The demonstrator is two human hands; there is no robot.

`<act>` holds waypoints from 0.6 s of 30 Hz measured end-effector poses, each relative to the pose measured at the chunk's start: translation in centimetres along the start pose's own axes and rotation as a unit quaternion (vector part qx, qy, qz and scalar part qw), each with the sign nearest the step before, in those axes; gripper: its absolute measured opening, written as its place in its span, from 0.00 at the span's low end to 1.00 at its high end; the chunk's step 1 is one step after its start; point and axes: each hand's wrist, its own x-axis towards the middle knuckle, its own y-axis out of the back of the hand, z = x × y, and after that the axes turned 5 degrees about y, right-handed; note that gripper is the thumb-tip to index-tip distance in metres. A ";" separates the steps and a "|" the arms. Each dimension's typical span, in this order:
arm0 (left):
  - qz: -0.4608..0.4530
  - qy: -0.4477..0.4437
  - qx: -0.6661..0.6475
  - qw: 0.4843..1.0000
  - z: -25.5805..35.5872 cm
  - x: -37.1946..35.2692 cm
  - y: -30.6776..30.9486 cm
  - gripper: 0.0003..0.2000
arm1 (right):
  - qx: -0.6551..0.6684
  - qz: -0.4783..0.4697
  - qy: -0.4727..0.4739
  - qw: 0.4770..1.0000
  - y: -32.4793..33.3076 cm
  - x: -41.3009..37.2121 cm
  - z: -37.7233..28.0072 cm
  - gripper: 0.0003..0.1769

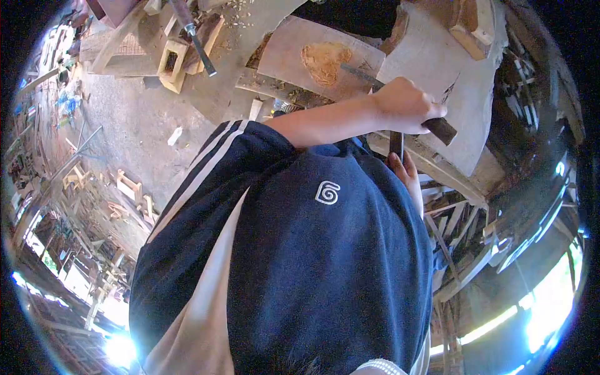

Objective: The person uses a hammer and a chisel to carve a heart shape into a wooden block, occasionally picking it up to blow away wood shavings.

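My left hand (403,106) reaches across from the left and is closed round a tool with a thick dark handle end (441,130). The tool's thin metal part (362,75) points toward a rough, tan hollow (328,62) in a pale curved wooden board (284,53). Just below that fist, the fingertips of my right hand (403,165) press on a narrow dark upright bar (396,145). The dark shirt covers part of my right hand, and the bar's lower end is hard to make out.
A chisel-like tool (201,51) lies at the upper left by a wooden block with a slot (172,64). Another wooden block (472,30) is at the upper right, on a large pale slab (465,81). Wood pieces (128,185) lie at the left; timber is stacked at the right.
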 end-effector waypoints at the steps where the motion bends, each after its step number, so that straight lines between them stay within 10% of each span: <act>1: -0.043 0.028 0.009 0.999 0.1 0.5 0.0 0.16 | 0.010 0.010 -0.008 1.000 -0.1 0.0 0.0 0.13; 13: -0.107 0.156 0.011 0.982 -3.2 4.2 -1.0 0.16 | -0.025 0.024 0.035 0.999 1.6 -1.5 -1.2 0.08; 18: -0.124 0.170 0.039 0.977 -4.1 4.8 -3.0 0.16 | -0.009 0.202 0.115 0.973 4.6 -3.2 -4.6 0.11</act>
